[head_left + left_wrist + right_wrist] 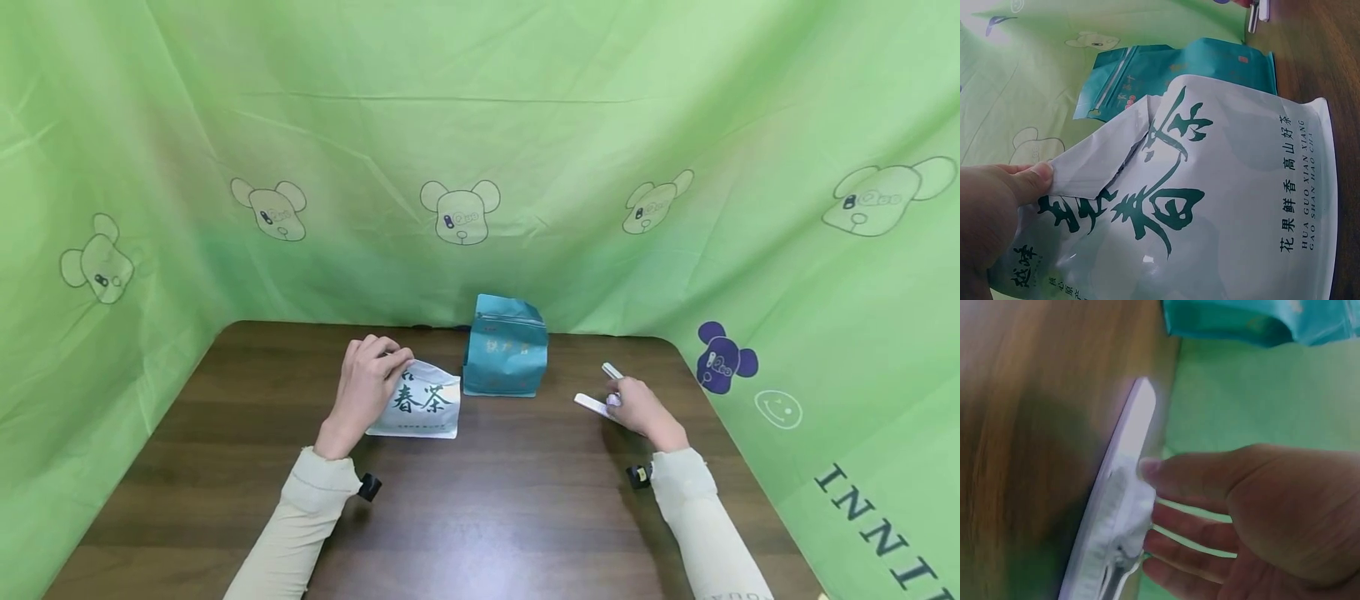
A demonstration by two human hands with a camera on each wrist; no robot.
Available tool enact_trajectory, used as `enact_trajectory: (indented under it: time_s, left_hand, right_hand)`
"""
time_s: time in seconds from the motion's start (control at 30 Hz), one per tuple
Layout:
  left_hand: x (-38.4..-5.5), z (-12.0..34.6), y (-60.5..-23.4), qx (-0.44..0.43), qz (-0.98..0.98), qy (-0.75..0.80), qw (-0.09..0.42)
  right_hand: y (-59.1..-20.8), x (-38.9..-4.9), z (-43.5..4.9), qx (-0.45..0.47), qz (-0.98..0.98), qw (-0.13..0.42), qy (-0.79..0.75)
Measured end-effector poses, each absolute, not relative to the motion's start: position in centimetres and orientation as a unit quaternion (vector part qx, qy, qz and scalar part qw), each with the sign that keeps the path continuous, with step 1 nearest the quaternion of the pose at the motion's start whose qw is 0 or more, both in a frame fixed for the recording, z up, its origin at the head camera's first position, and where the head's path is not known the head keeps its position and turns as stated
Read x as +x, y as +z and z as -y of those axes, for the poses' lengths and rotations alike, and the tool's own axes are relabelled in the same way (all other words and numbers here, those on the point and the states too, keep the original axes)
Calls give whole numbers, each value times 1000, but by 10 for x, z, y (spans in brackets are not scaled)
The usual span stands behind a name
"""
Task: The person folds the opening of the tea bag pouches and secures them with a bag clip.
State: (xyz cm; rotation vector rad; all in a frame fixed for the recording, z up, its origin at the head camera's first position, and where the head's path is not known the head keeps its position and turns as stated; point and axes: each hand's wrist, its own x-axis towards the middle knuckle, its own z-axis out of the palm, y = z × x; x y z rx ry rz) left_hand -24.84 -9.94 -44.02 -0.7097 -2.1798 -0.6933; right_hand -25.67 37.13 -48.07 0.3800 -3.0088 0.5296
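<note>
My left hand (367, 379) pinches the top corner of a white tea bag (426, 408) with green characters. In the left wrist view the thumb (1040, 178) presses on the folded-over top edge of the bag (1254, 175), whose front faces the camera. On the right, my right hand (641, 404) holds a white thing with two slim arms (594, 405) spread apart. Close up in the right wrist view, thumb and fingertips of the right hand (1229, 512) meet along the side of this long white thing (1135, 425); its exact kind cannot be made out.
A teal tea bag (506, 354) stands upright at the back middle of the brown wooden table (465, 517), just right of the white one. Green cloth (360, 267) printed with bear heads hangs around the table's back and sides.
</note>
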Motion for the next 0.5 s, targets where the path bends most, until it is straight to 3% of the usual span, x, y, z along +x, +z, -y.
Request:
enact_trajectory:
  time_s: [0.27, 0.5]
  left_hand:
    - [-247, 97, -440, -283, 847, -266, 362]
    - [-248, 99, -439, -279, 848, -267, 364]
  right_hand:
    - [-485, -256, -386, 81, 981, -15, 177]
    - [-483, -256, -381, 67, 977, 4, 201]
